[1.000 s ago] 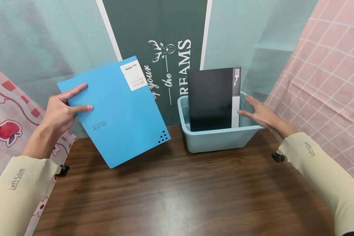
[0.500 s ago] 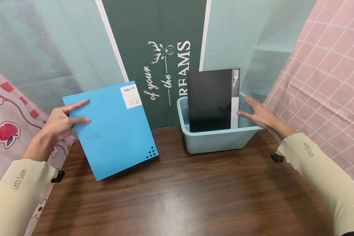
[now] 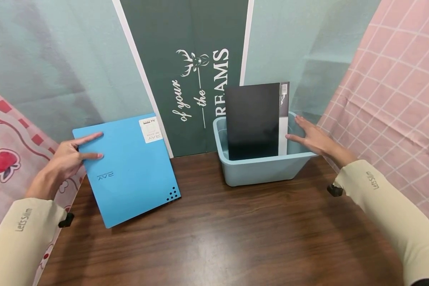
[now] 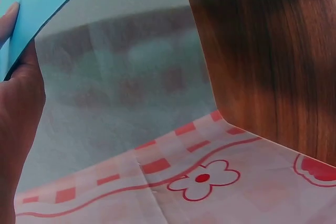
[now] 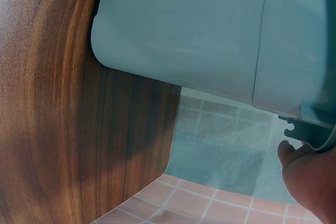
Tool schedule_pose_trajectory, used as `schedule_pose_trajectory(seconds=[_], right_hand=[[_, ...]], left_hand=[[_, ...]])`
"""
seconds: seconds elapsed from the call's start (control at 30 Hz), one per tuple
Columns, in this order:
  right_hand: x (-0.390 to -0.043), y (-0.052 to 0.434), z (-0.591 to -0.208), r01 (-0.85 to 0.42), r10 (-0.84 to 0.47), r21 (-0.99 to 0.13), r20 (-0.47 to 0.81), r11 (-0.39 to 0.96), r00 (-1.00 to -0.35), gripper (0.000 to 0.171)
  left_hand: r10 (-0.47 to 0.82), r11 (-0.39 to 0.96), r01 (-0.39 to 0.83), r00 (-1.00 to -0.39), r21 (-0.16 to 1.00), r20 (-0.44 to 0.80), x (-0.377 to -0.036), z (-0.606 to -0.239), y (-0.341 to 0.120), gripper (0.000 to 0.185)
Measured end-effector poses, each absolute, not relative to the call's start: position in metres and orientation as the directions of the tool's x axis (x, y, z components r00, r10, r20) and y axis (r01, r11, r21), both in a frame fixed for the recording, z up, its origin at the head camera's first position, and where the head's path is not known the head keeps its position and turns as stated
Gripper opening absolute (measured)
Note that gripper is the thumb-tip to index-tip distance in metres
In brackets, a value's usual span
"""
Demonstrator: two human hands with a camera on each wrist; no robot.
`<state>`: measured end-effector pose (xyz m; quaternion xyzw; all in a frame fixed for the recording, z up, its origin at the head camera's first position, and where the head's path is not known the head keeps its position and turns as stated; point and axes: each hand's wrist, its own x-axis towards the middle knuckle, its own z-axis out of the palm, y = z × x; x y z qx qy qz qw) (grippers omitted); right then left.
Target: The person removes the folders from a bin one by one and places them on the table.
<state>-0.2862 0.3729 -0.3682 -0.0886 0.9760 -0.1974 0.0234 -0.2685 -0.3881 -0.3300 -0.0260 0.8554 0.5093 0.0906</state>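
We pinched the flat blue plastic folder (image 3: 126, 169) in our left hand (image 3: 68, 159), left of the pale blue plastic bin (image 3: 261, 169); right hand (image 3: 316, 139) fingers spread on its rim beside the upright black folder (image 3: 254, 119).

Two folders, one blue folder (image 3: 128, 169) and one black folder (image 3: 253, 119), and one bin (image 3: 262, 171), perhaps holding more unseen.

The near and middle counter (image 3: 214, 234) lies open. Along the far edge, a blue folder (image 3: 126, 167) blocks the left corner and a bin (image 3: 261, 171) holding an upright black folder (image 3: 252, 119) blocks the right.
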Motion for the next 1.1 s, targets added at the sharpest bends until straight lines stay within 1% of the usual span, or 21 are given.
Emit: schedule_pose_trajectory(seconds=[0.2,0.27,0.37,0.47,0.57,0.77,0.87,0.93,1.0,1.1], right_hand=[[-0.288,0.376,-0.366,-0.160,-0.185,-0.383,-0.027,0.910,-0.982,0.100],[-0.290,0.377,-0.364,-0.161,-0.188,-0.382,-0.034,0.910,-0.982,0.100],[-0.292,0.379,-0.362,-0.168,-0.195,-0.385,-0.032,0.908,-0.980,0.100],[-0.295,0.382,-0.360,-0.179,-0.207,-0.388,-0.032,0.904,-0.978,0.100],[-0.296,0.384,-0.358,-0.189,-0.220,-0.388,-0.037,0.902,-0.975,0.099],[-0.296,0.386,-0.359,-0.196,-0.229,-0.386,-0.040,0.902,-0.973,0.099],[-0.297,0.387,-0.360,-0.199,-0.230,-0.383,-0.035,0.902,-0.973,0.099],[-0.297,0.388,-0.361,-0.201,-0.230,-0.382,-0.031,0.902,-0.973,0.099],[-0.297,0.388,-0.361,-0.204,-0.232,-0.381,-0.028,0.902,-0.972,0.099],[-0.298,0.390,-0.361,-0.208,-0.234,-0.384,-0.024,0.900,-0.972,0.099]], left_hand=[[0.052,0.563,-0.169,-0.970,0.809,-0.238,-0.264,-0.331,-0.395,0.083],[0.049,0.567,-0.187,-0.964,0.802,-0.260,-0.263,-0.333,-0.395,0.083],[0.025,0.551,-0.210,-0.963,0.807,-0.267,-0.260,-0.341,-0.397,0.079],[-0.005,0.511,-0.238,-0.962,0.826,-0.274,-0.256,-0.349,-0.397,0.074],[-0.029,0.461,-0.267,-0.958,0.846,-0.286,-0.251,-0.355,-0.396,0.072],[-0.078,0.276,-0.279,-0.960,0.920,-0.268,-0.243,-0.373,-0.393,0.076],[-0.127,0.249,-0.280,-0.958,0.927,-0.255,-0.239,-0.381,-0.392,0.078],[-0.162,0.263,-0.288,-0.954,0.921,-0.252,-0.237,-0.385,-0.392,0.078],[-0.195,0.318,-0.298,-0.950,0.900,-0.245,-0.234,-0.389,-0.392,0.078],[-0.213,0.365,-0.305,-0.947,0.880,-0.240,-0.229,-0.395,-0.391,0.079]])
